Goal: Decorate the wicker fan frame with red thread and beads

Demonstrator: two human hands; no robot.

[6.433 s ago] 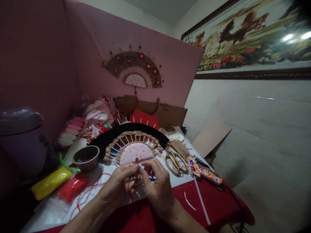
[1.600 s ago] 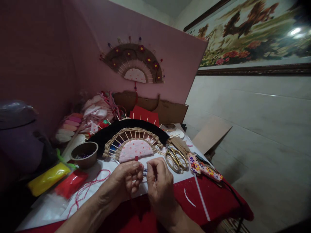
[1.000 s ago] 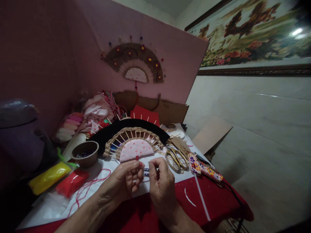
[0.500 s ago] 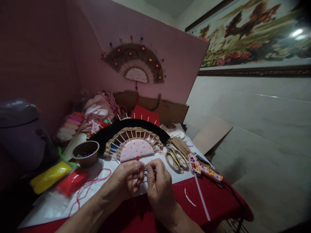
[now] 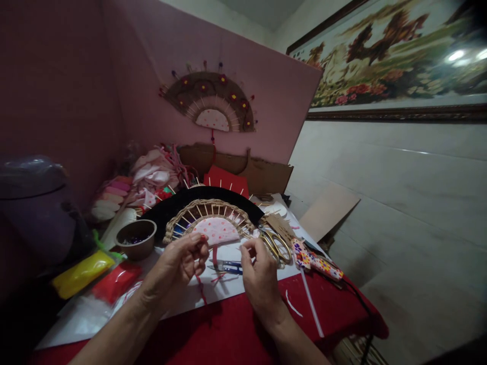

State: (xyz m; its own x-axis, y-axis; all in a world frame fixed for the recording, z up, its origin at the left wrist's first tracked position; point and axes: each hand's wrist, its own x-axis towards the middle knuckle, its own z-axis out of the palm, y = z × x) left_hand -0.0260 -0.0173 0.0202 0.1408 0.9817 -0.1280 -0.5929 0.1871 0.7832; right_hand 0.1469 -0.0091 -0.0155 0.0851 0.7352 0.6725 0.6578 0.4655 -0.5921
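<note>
Head view: apart over the bench point(image 5: 327, 308), the left hand point(image 5: 183, 259) pinches dangling red cord point(image 5: 201, 287) and the right hand point(image 5: 261, 271) pinches something too small to tell. A slack pinch could drop the cord onto the nearby snips point(image 5: 233, 263), snagging it. One brown bowl point(image 5: 133, 251) holds dark glossy bits point(image 5: 137, 238).

Table point(image 5: 361, 314): covered by a red cloth point(image 5: 335, 299).
Cloth, right: a pale stick point(image 5: 312, 304) and curved white strip point(image 5: 292, 305) are laid.
Cloth, middle: white paper point(image 5: 232, 287) is spread.
Paper: snips point(image 5: 233, 263) are laid near, a bowl point(image 5: 137, 251) is placed left.
</note>
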